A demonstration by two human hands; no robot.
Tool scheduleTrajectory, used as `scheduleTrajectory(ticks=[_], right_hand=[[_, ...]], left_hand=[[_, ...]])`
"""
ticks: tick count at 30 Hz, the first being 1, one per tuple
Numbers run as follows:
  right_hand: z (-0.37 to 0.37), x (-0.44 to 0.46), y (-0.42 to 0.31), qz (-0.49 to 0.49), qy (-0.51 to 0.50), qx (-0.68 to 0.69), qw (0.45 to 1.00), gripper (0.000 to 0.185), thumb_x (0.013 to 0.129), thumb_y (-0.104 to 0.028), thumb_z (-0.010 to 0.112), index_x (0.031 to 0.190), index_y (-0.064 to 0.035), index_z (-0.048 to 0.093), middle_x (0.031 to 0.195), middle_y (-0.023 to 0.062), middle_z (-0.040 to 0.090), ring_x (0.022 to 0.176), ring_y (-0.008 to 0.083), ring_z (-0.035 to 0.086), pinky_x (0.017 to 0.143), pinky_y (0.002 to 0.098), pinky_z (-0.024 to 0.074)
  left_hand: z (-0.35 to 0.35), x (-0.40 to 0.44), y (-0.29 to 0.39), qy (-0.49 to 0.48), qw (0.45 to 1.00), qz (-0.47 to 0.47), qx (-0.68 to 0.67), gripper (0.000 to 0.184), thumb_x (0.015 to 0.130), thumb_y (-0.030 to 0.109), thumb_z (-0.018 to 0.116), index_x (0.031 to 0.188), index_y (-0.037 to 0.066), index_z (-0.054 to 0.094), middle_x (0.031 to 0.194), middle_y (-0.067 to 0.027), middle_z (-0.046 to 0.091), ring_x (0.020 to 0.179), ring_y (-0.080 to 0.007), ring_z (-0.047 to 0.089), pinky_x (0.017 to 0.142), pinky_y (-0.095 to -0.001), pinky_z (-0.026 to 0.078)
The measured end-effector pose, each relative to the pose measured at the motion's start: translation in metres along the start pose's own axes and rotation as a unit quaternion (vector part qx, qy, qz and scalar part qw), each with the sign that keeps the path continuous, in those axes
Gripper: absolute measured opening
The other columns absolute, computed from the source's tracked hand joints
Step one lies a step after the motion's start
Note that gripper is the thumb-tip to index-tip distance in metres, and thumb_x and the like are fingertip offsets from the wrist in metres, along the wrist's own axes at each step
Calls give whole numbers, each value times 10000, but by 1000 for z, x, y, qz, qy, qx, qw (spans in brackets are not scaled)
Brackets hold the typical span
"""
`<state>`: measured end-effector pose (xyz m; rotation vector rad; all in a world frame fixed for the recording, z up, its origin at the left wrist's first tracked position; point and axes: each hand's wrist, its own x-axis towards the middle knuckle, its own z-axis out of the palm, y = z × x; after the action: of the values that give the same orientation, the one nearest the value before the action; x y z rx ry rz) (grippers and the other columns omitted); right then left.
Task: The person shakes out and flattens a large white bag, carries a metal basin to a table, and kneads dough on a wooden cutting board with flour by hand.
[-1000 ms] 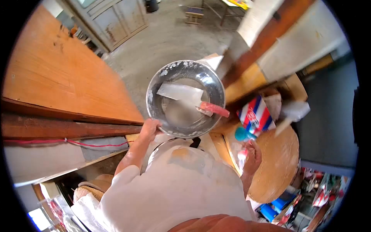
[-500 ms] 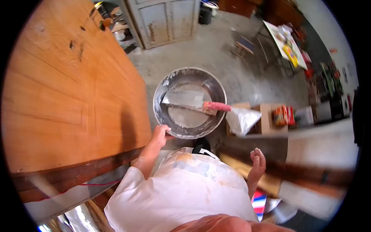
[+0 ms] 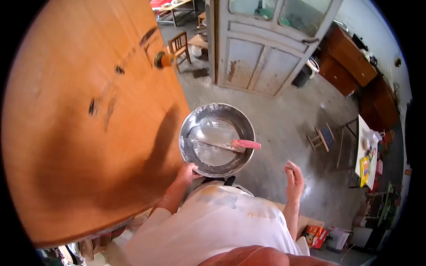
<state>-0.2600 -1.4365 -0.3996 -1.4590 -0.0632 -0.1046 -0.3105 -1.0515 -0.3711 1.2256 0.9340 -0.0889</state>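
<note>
In the centre of the frame, the left hand [image 3: 188, 173] has its grip closed on the metal basin [image 3: 245, 125], where a red-handled trowel [image 3: 245, 144] lies. Right of centre, the right hand [image 3: 294, 178] is loosely open.

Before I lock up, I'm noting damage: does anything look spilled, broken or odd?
The pale door has brown patches low down, and dark marks streak the orange door, so both look worn. The basin in the left hand has whitish smears inside. I see no spill.

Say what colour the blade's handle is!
The handle is pinkish red, best seen in the head view.
</note>
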Motion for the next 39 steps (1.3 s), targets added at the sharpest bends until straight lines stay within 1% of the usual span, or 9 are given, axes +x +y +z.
scheduleTrajectory(ticks=[2,3,6,13,19,21,24,27,39], right_hand=[[-22,15,-18,68,35,32,997,234,879,-80,520,1094,0,563,1013,67,582,916,135,555,820,257,436],[-26,20,-42,66,40,33,996,285,884,-191,530,1103,-13,566,1044,73,595,907,150,583,790,267,460],[-64,63,-75,126,40,20,991,278,881,-179,528,1096,-8,566,1058,81,594,912,155,587,789,275,463],[42,231,-73,114,68,-65,989,264,871,-149,526,1090,-6,568,1054,82,594,905,154,587,792,278,465],[162,403,-64,168,-127,-29,977,245,867,-97,506,1084,-1,567,1004,66,596,900,143,578,785,273,465],[204,462,-43,125,-279,-42,951,228,853,-69,522,1065,-3,576,969,60,591,888,130,567,805,260,448],[276,524,-34,114,-384,-37,916,239,854,-69,519,1081,-18,570,973,58,580,916,127,557,822,257,431],[342,571,-13,48,-462,-24,885,253,887,-84,486,1121,-5,542,1019,67,581,925,140,558,821,264,437],[555,688,28,139,-464,7,875,272,890,-106,472,1133,0,531,978,72,602,907,124,557,807,257,437]], left_hand=[[32,-20,17,9,1000,7,2,383,685,88,490,1042,-51,477,963,-178,560,841,-326,592,717,-471,526],[38,-23,21,9,1000,-4,-10,363,683,92,493,1015,-54,493,956,-177,564,846,-319,592,714,-462,527],[100,-40,62,15,999,-27,-10,316,684,103,497,957,-53,526,944,-173,574,861,-299,593,702,-431,529],[97,142,152,-29,983,-68,-171,206,686,84,503,855,-33,515,889,-164,568,801,-298,583,701,-467,523],[113,178,227,109,964,-18,-243,183,684,36,471,839,-45,526,824,-160,581,743,-293,592,656,-452,532],[114,204,233,154,943,-13,-295,163,685,27,464,815,-44,532,783,-154,582,702,-283,596,649,-446,537],[106,244,241,178,902,22,-393,127,688,33,469,777,-31,533,754,-148,579,673,-277,597,600,-428,538],[92,266,274,222,903,50,-364,75,698,38,475,717,-16,523,712,-129,565,638,-266,594,562,-413,542],[-16,381,378,391,808,65,-435,77,682,25,482,746,-11,505,747,-109,546,643,-263,588,567,-407,547]])
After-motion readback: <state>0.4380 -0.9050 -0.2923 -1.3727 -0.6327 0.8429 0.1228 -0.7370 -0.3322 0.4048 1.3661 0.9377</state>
